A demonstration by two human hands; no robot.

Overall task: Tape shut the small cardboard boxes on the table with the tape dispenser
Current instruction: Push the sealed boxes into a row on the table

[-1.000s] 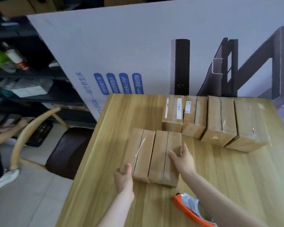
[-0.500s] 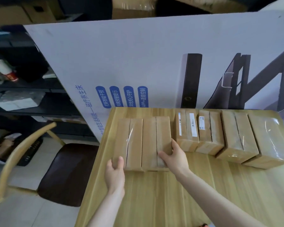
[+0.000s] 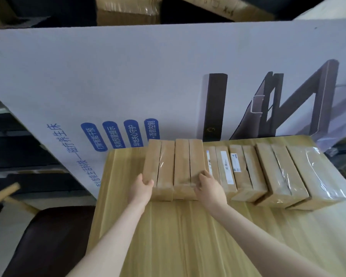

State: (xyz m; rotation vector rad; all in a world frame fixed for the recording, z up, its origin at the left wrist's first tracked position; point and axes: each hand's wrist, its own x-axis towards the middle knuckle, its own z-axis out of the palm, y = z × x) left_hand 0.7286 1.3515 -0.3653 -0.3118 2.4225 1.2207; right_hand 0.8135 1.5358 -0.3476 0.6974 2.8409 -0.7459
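Against the big white printed panel [image 3: 128, 76], mid-frame on the wooden table [image 3: 178, 236], my left hand [image 3: 141, 189] and right hand [image 3: 210, 189] clasp two taped boxes [image 3: 174, 166] into the row; next I'd need the out-of-view dispenser.

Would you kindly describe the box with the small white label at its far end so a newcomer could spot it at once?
Start at the big white printed board standing behind the wooden table. A row of brown boxes runs along its foot. The labelled box is fourth from the left, two places right of the right hand. It alone carries a short white label at its far left corner; its left neighbour has long strips.
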